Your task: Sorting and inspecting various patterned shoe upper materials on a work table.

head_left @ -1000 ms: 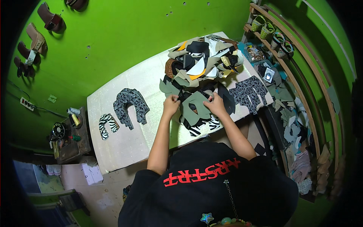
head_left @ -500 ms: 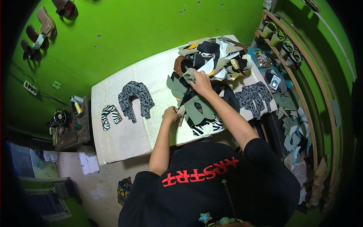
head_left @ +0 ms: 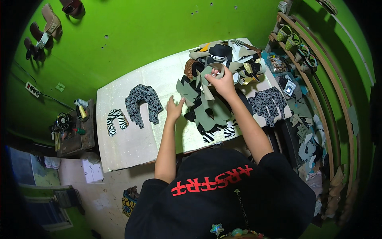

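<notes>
My right hand is closed round curled grey-green cut pieces, raised over the near edge of a mixed heap of scraps. My left hand holds nothing, its thumb and fingers apart, just left of some flat olive-green pieces. More green sheet pieces lie below my right wrist, on top of black scraps and zebra-print pieces. Part of the heap is hidden behind my right hand.
On the pale table lie a U-shaped black-and-white patterned stack, a zebra-print piece and another patterned stack. A wooden rack with sandals stands right. A small side table holds thread spools.
My right hand has lifted green pieces off the pile and turned them up. My left hand has let go of the near pieces, moved up and left, and spread its fingers.
</notes>
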Tool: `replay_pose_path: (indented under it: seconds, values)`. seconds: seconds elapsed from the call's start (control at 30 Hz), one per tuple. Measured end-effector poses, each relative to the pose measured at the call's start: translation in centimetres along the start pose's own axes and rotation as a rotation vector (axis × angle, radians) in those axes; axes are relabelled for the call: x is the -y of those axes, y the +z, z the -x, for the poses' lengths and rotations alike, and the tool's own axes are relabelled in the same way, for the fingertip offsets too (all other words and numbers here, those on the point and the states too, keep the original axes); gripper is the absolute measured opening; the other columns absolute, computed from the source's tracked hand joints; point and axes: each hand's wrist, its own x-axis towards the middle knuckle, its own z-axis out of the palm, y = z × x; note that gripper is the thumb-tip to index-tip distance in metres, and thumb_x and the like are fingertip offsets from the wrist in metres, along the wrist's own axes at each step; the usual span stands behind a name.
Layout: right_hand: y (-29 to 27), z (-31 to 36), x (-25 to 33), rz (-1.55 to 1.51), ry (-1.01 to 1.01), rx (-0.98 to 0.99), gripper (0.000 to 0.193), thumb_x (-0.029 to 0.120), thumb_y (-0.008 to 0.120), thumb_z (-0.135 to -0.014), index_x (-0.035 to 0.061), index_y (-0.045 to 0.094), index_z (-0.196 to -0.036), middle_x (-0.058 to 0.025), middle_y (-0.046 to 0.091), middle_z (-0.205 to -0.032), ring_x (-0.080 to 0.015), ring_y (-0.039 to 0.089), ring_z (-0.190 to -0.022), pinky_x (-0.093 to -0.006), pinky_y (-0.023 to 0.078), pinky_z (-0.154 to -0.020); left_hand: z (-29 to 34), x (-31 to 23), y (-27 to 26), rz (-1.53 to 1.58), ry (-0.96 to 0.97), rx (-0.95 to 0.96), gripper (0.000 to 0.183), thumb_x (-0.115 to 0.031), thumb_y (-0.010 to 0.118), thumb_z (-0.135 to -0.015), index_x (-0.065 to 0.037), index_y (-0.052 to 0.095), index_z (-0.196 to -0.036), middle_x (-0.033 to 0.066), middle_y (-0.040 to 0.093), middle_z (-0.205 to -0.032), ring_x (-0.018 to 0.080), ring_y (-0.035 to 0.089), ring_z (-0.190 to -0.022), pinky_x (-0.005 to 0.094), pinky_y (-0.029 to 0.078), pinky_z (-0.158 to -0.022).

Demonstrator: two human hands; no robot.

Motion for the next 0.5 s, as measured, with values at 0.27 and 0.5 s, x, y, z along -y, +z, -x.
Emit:
replay_pose_path:
  seconds: [0.27, 0.5]
  values:
    - [-1.1, 3.7, -1.2, -0.055, 0.204, -0.105, 0.025, 0.002, 0.069, -0.067, -0.0021, 0.052, -0.085, -0.0008, 0.05, -0.066, -0.0115, 0.058, -0.056, -0.0251, 0.048, -0.048, 3.9, -9.4, 2.1, 0.302, 0.247, 0.497, 0.038, -0.023, 0.064, -0.077, -0.003, 0.052, -0.106, 0.007, 0.056, -0.095, 0.0129, 0.052, -0.088, 0.0261, 0.041, -0.079]
    - [-1.8, 5.4, -1.4, 0.143, 0.141, -0.189, 0.031, 0.011, 0.072, -0.063, 0.0002, 0.054, -0.086, -0.003, 0.052, -0.067, -0.0116, 0.052, -0.062, -0.0287, 0.044, -0.06, 4.1, -10.3, 3.2, 0.28, 0.216, 0.369, 0.013, -0.008, 0.059, -0.08, 0.002, 0.058, -0.087, 0.0027, 0.06, -0.074, 0.0086, 0.056, -0.067, 0.0224, 0.046, -0.063]
